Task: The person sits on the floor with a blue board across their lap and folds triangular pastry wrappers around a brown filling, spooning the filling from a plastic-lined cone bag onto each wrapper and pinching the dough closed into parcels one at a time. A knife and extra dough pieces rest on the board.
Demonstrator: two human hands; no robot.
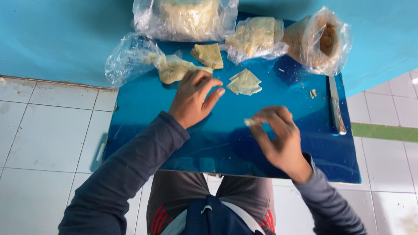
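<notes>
We see the left hand [193,99] resting fingers-down on the blue board [143,104], its fingertips touching a crumpled pale wrapper [174,69] that spills from an open clear bag [126,61] at the far left. The right hand [278,135] pinches a small pale scrap [249,122] between thumb and forefinger, held near the board's middle. Between the hands, farther off, lies a folded wrapper [244,82]; another folded piece [209,55] sits beyond. Three more clear bags line the far edge: a large one [187,17], a smaller one [254,37], and one of brown crumbs [322,39]. A knife [336,106] lies at the right.
</notes>
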